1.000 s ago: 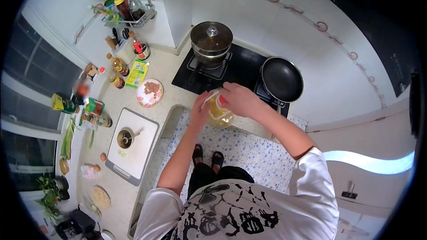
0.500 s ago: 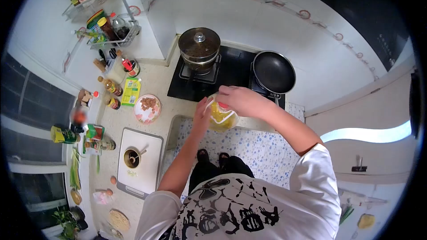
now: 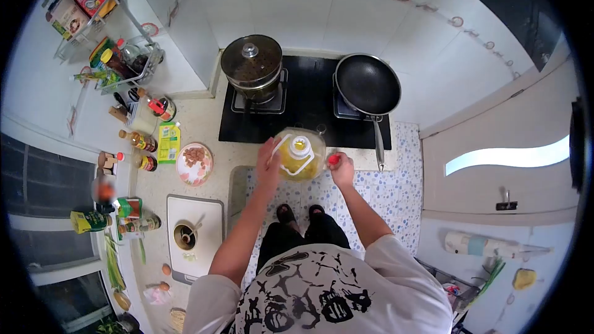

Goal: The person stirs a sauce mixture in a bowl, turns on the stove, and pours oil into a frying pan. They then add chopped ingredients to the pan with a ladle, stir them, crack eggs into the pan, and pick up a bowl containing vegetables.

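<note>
Red cap (image 3: 334,160) now lifted off jug (image 3: 301,156): right hand (image 3: 343,172) pinches it aside in its fingers; left hand (image 3: 268,166) likely steadies jug, can't tell if fingers closed

Soft light reaches the gripped bottle (image 3: 311,166); right of the grip, a wavy strip (image 3: 507,155) glares; far left, a reddish patch (image 3: 103,190) blurs; edges curve into black.

Red cap (image 3: 334,159) (yellow liquid (image 3: 311,168) nearby).

T-shirt (image 3: 365,291), white; short sleeves (image 3: 213,300); black print (image 3: 304,303) across T-shirt's front. Trousers (image 3: 328,235), black, below T-shirt. Sandals (image 3: 285,213), dark, farther below T-shirt.
</note>
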Demonstrator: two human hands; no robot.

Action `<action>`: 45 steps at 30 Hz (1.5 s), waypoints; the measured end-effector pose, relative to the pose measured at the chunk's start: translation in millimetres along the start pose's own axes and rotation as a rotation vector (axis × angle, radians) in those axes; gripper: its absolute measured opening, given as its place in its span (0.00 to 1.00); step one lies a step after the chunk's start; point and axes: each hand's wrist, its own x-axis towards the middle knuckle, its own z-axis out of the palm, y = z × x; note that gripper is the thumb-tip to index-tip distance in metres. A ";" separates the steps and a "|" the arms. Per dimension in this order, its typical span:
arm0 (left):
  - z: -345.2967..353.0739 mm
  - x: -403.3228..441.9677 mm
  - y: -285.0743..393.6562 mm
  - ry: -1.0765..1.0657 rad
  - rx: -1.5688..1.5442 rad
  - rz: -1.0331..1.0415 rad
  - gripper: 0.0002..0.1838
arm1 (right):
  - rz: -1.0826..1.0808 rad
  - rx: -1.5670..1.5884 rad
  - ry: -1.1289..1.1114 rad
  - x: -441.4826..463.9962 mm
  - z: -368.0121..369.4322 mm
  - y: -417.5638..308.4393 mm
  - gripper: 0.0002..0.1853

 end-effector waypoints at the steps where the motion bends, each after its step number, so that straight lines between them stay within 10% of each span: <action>1: -0.6 -0.1 0.4 -0.002 0.011 -0.010 0.19 | -0.037 -0.030 0.050 0.2 8.1 5.3 0.22; 15: -8.5 4.1 2.2 -0.060 0.115 -0.020 0.19 | -0.048 0.282 0.277 -7.1 -48.3 -69.1 0.18; 21: -5.5 2.0 3.9 -0.077 -0.006 -0.029 0.26 | -0.753 0.041 -0.034 -50.8 -118.6 -214.8 0.20; 30: -22.1 -4.1 -2.0 -0.193 -0.252 -0.146 0.37 | -0.647 -0.274 -0.246 -32.4 -107.2 -233.8 0.11; 41: -61.0 -22.0 -67.8 -0.046 -0.381 -0.720 0.36 | -0.398 0.126 -0.166 -12.5 -187.6 -296.5 0.15; 45: -46.3 -30.0 -58.6 -0.256 -0.950 -0.932 0.34 | -0.472 0.235 -0.085 -5.4 -248.6 -329.2 0.13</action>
